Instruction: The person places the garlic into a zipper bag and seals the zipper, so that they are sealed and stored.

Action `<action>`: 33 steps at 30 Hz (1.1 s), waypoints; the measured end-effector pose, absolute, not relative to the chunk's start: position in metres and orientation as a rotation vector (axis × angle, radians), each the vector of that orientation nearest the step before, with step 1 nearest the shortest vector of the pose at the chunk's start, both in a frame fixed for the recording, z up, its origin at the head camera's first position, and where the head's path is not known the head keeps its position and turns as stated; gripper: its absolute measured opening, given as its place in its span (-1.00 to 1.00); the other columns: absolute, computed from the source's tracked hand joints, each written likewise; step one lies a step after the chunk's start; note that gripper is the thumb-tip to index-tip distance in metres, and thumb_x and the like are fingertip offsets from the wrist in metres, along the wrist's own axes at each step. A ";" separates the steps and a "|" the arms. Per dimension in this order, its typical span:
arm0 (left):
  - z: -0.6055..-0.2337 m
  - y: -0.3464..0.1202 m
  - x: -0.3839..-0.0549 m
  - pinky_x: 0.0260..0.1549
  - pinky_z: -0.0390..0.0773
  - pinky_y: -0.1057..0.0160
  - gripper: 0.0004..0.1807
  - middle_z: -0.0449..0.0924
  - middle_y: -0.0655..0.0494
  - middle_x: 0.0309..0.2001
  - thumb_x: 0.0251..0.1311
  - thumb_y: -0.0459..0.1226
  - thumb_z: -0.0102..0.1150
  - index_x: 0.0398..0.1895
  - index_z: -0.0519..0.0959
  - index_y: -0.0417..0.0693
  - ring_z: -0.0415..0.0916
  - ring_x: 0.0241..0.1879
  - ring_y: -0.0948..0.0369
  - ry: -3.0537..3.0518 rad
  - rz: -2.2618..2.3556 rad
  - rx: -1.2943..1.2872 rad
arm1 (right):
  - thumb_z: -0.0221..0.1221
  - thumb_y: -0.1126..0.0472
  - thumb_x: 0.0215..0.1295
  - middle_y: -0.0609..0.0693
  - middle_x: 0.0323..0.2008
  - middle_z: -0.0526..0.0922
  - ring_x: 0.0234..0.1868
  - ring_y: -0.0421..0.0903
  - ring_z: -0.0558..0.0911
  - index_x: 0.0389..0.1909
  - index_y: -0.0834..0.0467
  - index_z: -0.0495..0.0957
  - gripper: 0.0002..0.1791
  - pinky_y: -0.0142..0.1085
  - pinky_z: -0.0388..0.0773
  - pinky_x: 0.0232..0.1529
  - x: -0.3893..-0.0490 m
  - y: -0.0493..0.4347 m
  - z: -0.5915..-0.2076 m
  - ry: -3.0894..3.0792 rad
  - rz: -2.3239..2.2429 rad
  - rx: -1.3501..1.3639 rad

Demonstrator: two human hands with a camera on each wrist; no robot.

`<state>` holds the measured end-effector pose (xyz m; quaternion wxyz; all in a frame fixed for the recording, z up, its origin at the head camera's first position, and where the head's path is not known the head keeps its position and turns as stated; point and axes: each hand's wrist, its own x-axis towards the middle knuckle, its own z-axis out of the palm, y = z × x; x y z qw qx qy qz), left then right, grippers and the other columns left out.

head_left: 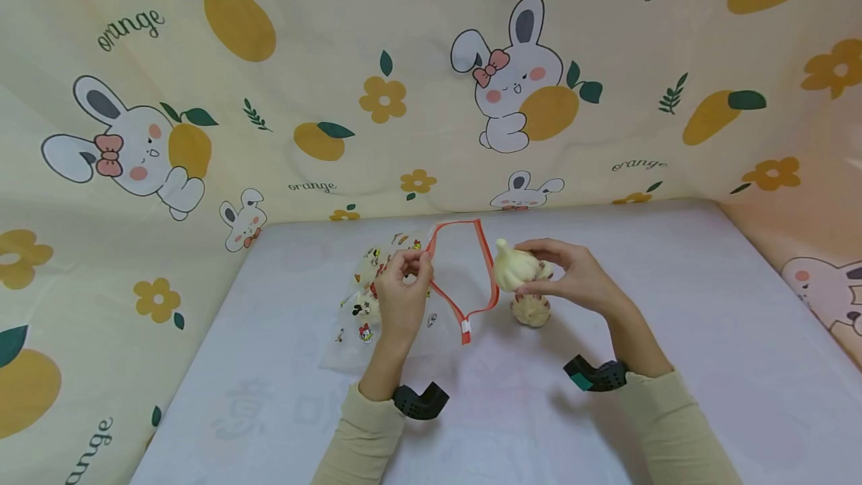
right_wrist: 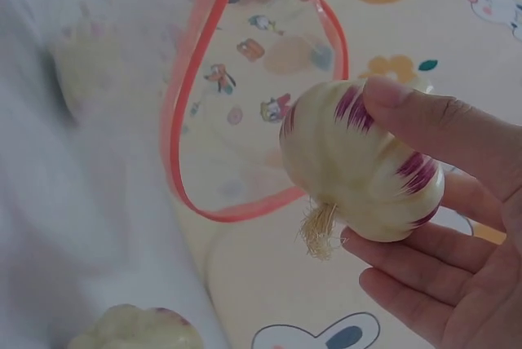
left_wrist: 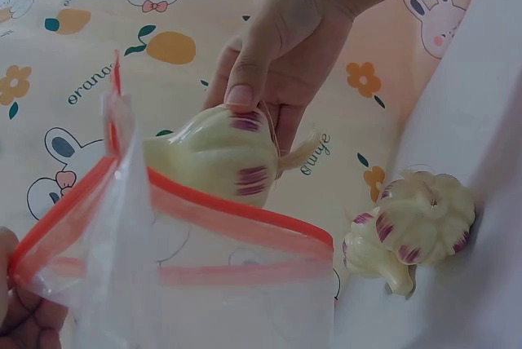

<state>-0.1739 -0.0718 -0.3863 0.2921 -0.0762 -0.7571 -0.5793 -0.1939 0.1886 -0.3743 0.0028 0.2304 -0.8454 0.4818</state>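
My left hand point(head_left: 404, 294) pinches the rim of a clear zip bag point(head_left: 350, 354) printed with small cartoon figures. The bag's red zip edge point(head_left: 484, 242) gapes into a wide mouth facing right. Just outside that mouth, my right hand point(head_left: 572, 275) holds a garlic bulb point(head_left: 515, 268) between thumb and fingers, its stem pointing left toward the opening. In the right wrist view, purple streaks and root hairs show on the held garlic bulb point(right_wrist: 359, 161). Through the bag's film a blurred pale garlic bulb point(right_wrist: 86, 72) shows inside.
Below my right hand, two more garlic bulbs point(left_wrist: 424, 214) lie together on the white tabletop point(head_left: 269, 365). Behind the table stands a cream cloth point(head_left: 417, 36) printed with rabbits and oranges. A dark camera is strapped to each wrist.
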 end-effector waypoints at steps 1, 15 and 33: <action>-0.386 -0.072 -0.174 -0.54 0.38 0.50 -0.89 0.60 -0.15 -0.58 0.21 -0.36 0.15 -0.34 0.60 -0.27 0.44 -0.51 0.43 -2.018 -1.544 -0.202 | 0.44 0.26 -0.03 0.22 0.16 0.58 0.20 0.24 0.52 0.14 0.22 0.50 -0.37 0.20 0.45 0.18 -0.194 0.188 -0.375 -2.650 1.519 0.724; -0.387 -0.072 -0.174 -0.54 0.38 0.51 -0.90 0.61 -0.15 -0.57 0.21 -0.38 0.15 -0.33 0.60 -0.28 0.46 -0.50 0.42 -2.018 -1.549 -0.207 | 0.46 0.21 -0.06 0.11 0.09 0.64 -0.02 -0.34 0.56 0.11 0.14 0.54 -0.38 -0.14 0.56 0.07 -0.196 0.174 -0.376 -2.657 1.530 0.692; -0.389 -0.072 -0.175 -0.56 0.39 0.47 -0.90 0.62 -0.14 -0.56 0.21 -0.37 0.14 -0.33 0.60 -0.26 0.47 -0.49 0.40 -2.033 -1.546 -0.202 | 0.48 0.24 -0.11 0.16 0.09 0.64 0.11 0.16 0.61 0.10 0.17 0.54 -0.36 0.09 0.52 0.10 -0.196 0.160 -0.379 -2.639 1.559 0.748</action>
